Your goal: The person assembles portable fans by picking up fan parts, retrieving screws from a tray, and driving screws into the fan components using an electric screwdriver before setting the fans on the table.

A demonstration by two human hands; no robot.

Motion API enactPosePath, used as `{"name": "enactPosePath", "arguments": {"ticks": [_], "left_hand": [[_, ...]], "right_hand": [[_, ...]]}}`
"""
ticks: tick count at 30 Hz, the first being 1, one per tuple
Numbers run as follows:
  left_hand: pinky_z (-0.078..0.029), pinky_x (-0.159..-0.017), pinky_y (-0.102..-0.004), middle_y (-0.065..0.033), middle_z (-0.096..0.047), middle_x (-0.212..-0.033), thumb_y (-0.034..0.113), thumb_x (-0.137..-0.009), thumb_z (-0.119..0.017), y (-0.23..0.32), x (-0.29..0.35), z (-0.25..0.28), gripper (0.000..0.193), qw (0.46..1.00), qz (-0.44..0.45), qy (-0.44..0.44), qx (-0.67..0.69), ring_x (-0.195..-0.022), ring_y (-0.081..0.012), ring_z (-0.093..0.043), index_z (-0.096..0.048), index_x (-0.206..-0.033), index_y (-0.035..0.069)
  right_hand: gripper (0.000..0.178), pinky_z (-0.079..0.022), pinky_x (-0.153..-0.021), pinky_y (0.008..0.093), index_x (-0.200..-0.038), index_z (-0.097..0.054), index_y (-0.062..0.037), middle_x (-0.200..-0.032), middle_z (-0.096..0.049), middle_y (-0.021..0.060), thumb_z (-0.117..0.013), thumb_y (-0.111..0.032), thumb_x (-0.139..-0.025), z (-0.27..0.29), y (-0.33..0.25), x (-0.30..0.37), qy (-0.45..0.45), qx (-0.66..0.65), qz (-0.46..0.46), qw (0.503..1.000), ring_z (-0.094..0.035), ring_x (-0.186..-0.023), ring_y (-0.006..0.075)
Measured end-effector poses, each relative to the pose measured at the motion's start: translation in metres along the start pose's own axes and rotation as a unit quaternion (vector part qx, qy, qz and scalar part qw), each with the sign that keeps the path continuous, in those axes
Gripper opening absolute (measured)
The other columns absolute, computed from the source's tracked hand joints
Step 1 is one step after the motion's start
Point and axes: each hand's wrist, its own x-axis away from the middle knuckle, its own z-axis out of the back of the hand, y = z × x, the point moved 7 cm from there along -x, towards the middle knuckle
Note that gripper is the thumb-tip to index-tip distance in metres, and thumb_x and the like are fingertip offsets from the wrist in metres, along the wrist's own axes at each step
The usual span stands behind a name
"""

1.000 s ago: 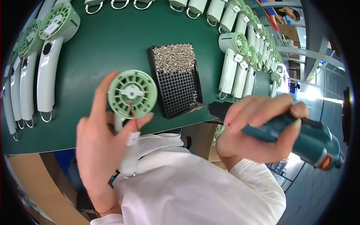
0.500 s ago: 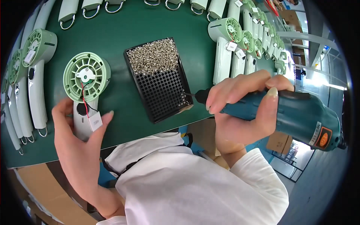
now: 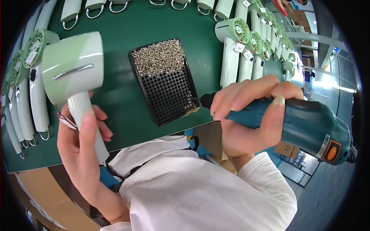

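My left hand (image 3: 83, 134) is closed round the white handle of a pale green and white handheld fan (image 3: 73, 65). Its round head faces sideways, with a curved silver strip on the shell. Red and black wires and a white tag hang beside the handle, partly behind my fingers. My right hand (image 3: 254, 111) grips a teal electric screwdriver (image 3: 304, 125), its bit pointing left at the near right corner of a black screw tray (image 3: 157, 122). Small silver screws (image 3: 158, 57) heap in the tray's far half; the nearer half is a grid of holes with a few screws near the bit.
More fan bodies (image 3: 38, 100) stand along the left edge of the green table (image 3: 119, 92). Several handles with metal loops (image 3: 94, 7) line the far edge. Rows of fans (image 3: 233, 30) with wires and tags fill the right side. Cardboard boxes (image 3: 287, 149) lie beyond the table.
My left hand has picked up the fan from the table and turned it, so its outer shell shows instead of the open grille side. The screwdriver's rear end has dipped slightly.
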Motion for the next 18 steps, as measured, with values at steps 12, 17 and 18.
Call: {"name": "enactPosePath", "arguments": {"ticks": [12,17,18], "left_hand": [[-0.035,-0.045,-0.022,-0.0041,-0.049,-0.076,0.031,-0.096,-0.053,-0.018,-0.005,-0.047,0.05,0.949,0.05,-0.181,0.252,-0.05,-0.0074,-0.044,-0.044,-0.128,-0.006],[-0.033,-0.042,-0.0218,-0.003,-0.048,-0.075,0.025,-0.095,-0.057,-0.016,-0.012,-0.053,0.046,0.947,0.039,-0.172,0.269,-0.047,-0.0062,-0.042,-0.045,-0.127,-0.005],[-0.033,-0.041,-0.0221,-0.0022,-0.046,-0.073,0.024,-0.095,-0.056,-0.016,-0.013,-0.054,0.044,0.943,0.045,-0.171,0.28,-0.047,-0.0063,-0.041,-0.045,-0.126,-0.004]], "right_hand": [[0.019,-0.048,-0.039,0.0376,-0.105,-0.04,-0.01,-0.067,-0.05,0.0116,-0.041,-0.028,-0.099,0.0,0.001,-0.002,0.001,0.0,0.008,1.0,-0.049,-0.04,0.022],[0.018,-0.049,-0.04,0.0378,-0.105,-0.04,-0.0099,-0.067,-0.05,0.0118,-0.042,-0.027,-0.098,-0.001,-0.001,-0.001,-0.007,0.01,0.005,1.0,-0.05,-0.042,0.0221],[0.019,-0.049,-0.04,0.0377,-0.105,-0.04,-0.0097,-0.067,-0.05,0.0118,-0.042,-0.027,-0.098,-0.001,-0.001,0.0,-0.006,0.007,0.006,1.0,-0.05,-0.042,0.0222]]}}
